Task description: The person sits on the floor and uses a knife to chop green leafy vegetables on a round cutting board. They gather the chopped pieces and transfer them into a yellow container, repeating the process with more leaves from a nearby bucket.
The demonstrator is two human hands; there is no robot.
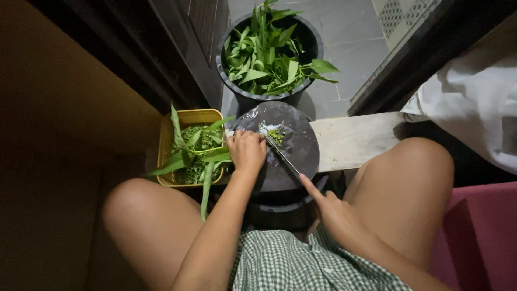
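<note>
From the head camera, looking straight down, the person sits with bare knees spread and a round dark cutting board [291, 156] set between them, resting on a pale wooden plank [355, 141] that runs off to the right. The left hand [246, 152] lies on the left part of the board with its fingers curled together over a small bunch of greens, knuckles up, pressing them down just beside the blade. A little heap of chopped greens [274, 133] lies on the board near its far edge, touching the tip end of the knife [283, 156], which lies slantwise across the board from upper left to lower right. The right hand [331, 213] is at the near right edge of the board, closed on the knife's handle end with the forefinger stretched out straight along it; the handle itself is hidden under the hand. To the left of the board, touching it, stands a yellow rectangular tub [166, 141] filled with finely cut greens, with several long whole leaves lying across it and hanging over its near rim. Beyond the board, on the grey tiled floor, a black round bucket [309, 32] holds a loose pile of whole leafy stems. A white cloth [474, 102] lies at the right.
</note>
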